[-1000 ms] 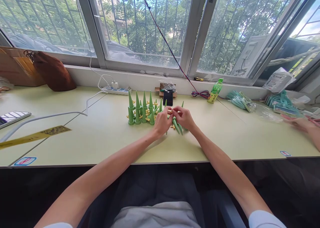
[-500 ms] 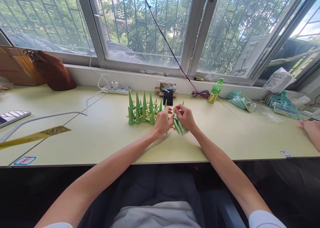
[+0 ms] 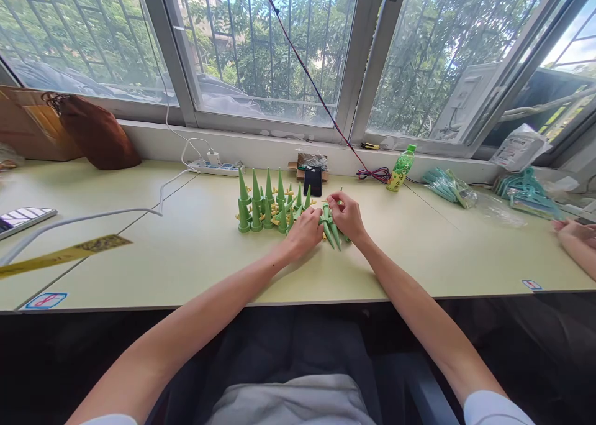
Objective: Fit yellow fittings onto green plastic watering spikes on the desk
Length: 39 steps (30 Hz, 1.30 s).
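Observation:
Several green plastic cones (image 3: 269, 198) with round bases stand upright in rows on the pale table, small yellow pieces (image 3: 289, 193) among them. At the right end of the rows is my left hand (image 3: 307, 227), its fingers closed beside the cones; what they hold, if anything, is hidden. My right hand (image 3: 345, 215) has thumb and fingertips pinched together just right of it, and I cannot make out anything in the pinch. Below and between the hands, a few green cones (image 3: 332, 233) lie on their sides with their tips toward me.
Behind the cones lie a black phone (image 3: 313, 181) and a small cardboard box (image 3: 292, 166). A green drink bottle (image 3: 401, 169), bagged turquoise items (image 3: 444, 189) and a power strip (image 3: 223, 168) line the back. A white cable (image 3: 107, 214) crosses the left. Another person's hand (image 3: 577, 235) rests at far right.
My hands have moved slightly apart: the left lowered a little, while the right rose slightly to the right. The other person's hand at far right has shifted and now shows a dark object.

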Tool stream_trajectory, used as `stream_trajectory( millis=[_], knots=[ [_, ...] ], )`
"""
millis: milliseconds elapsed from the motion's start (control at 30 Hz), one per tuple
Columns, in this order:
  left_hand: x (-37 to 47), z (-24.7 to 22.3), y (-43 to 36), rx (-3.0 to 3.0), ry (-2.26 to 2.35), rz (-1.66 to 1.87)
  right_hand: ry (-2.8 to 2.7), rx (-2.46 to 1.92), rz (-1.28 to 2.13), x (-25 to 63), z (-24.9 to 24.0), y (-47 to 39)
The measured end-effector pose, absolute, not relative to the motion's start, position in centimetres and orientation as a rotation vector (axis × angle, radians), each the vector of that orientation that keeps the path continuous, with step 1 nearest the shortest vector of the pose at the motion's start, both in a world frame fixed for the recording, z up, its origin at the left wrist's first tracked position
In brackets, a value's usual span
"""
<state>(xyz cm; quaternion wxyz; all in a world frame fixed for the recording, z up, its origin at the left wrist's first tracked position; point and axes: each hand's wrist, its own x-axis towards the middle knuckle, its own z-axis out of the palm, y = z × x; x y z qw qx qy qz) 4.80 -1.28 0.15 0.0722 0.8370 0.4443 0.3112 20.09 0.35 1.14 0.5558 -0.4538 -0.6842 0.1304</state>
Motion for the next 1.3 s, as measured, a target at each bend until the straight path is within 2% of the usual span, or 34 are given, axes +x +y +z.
stream_trajectory(
  millis=[400,1067,1300],
  knots=[
    [4.8,-0.1,-1.3,2.59,1.346,0.741,-1.636,-1.084,0.334,20.1,1.2,0.4],
    [4.9,0.8,-1.9,2.538,1.37,0.903,-1.661,-1.083,0.305,20.1,1.1,0.3],
    [5.1,1.1,-2.1,2.458,1.318,1.103,-1.669,-1.084,0.322,20.1,1.1,0.4]
  ],
)
